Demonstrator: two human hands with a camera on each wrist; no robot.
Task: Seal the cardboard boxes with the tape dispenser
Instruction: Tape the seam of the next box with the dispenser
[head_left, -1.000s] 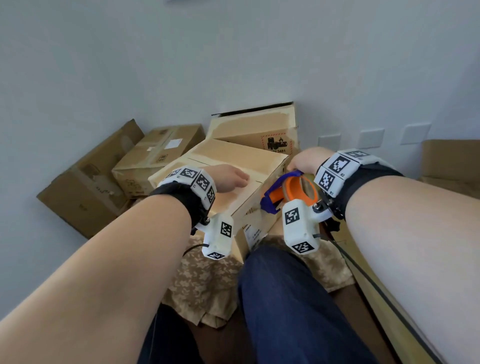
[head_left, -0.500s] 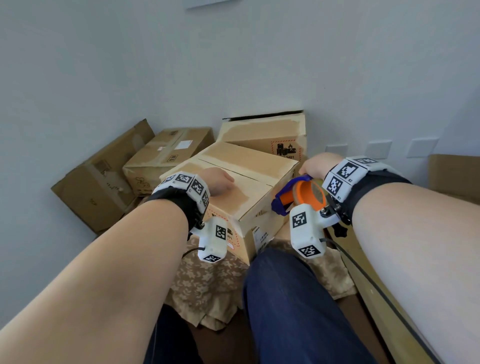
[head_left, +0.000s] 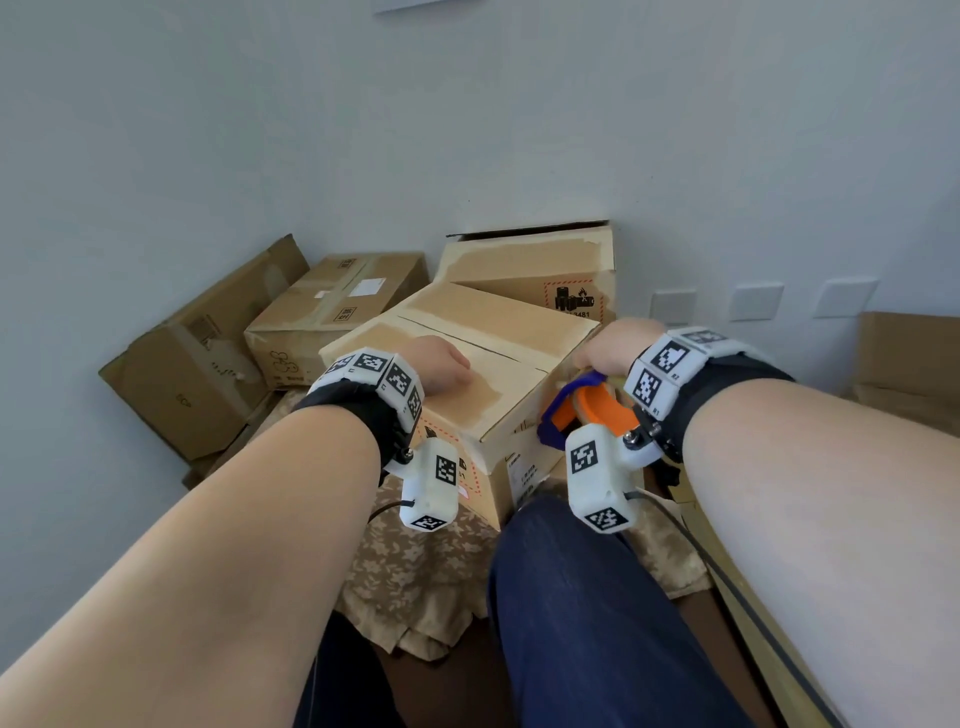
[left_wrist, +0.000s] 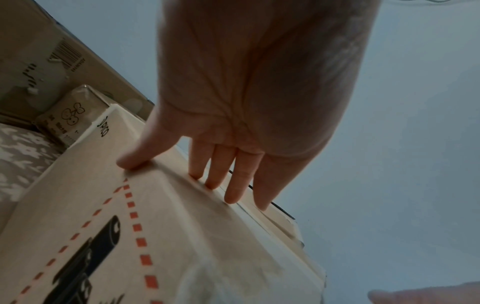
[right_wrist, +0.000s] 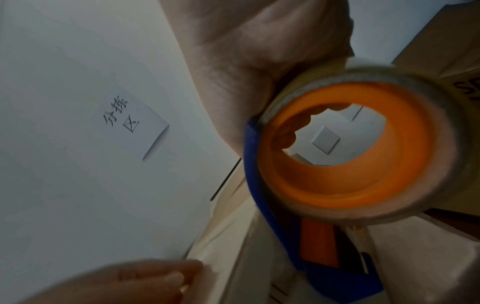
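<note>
head view: flat left hand (head_left: 441, 364) presses matte cardboard box (head_left: 498, 332); right hand (head_left: 615, 345) grips round tape dispenser (head_left: 592, 410).

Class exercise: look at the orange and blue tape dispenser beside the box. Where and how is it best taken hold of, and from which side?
Probably as the right hand holds it: fingers through the open orange hub of the tape dispenser, coming from the side away from the cardboard box. The hollow ring offers a grip, and the blue cutter end stays free, facing the box edge.

Three views, all on one box.
My head camera looks down over both forearms at the box (head_left: 467, 358); each wrist camera sits close under its palm, facing the same box.
</note>
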